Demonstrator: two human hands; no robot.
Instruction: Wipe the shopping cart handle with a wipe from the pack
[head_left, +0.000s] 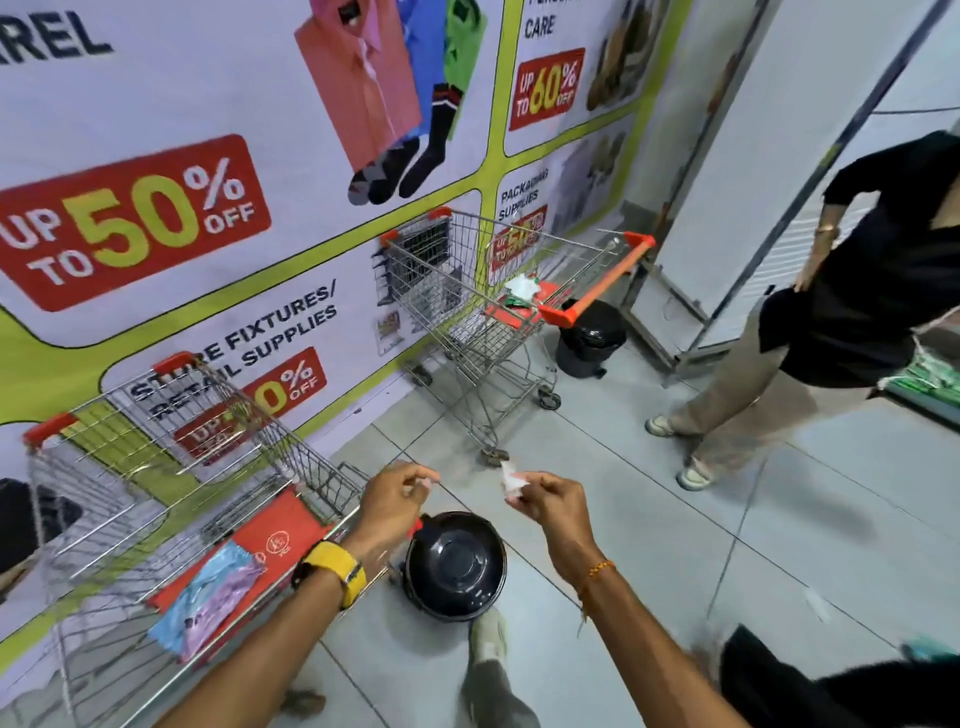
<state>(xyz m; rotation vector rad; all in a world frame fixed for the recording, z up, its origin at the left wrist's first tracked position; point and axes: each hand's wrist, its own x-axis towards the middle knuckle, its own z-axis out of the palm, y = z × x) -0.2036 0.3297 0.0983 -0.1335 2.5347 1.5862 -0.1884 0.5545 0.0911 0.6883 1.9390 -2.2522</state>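
Note:
My right hand (550, 504) pinches a small crumpled white wipe (511, 480) above the floor, just beyond a black lidded bin (456, 564). My left hand (395, 499), with a yellow watch on the wrist, is level with it, fingertips pinched together; blur hides whether anything is between them. The near shopping cart (156, 467) stands at lower left. A blue and pink wipe pack (208, 597) lies on its red seat flap. My left forearm covers most of its handle.
A second wire cart (467, 291) with a red handle (597, 283) stands against the poster wall, with a green and white packet inside. Another black bin (592, 338) sits behind it. A person (857, 312) in black stands at right. The floor is grey tile.

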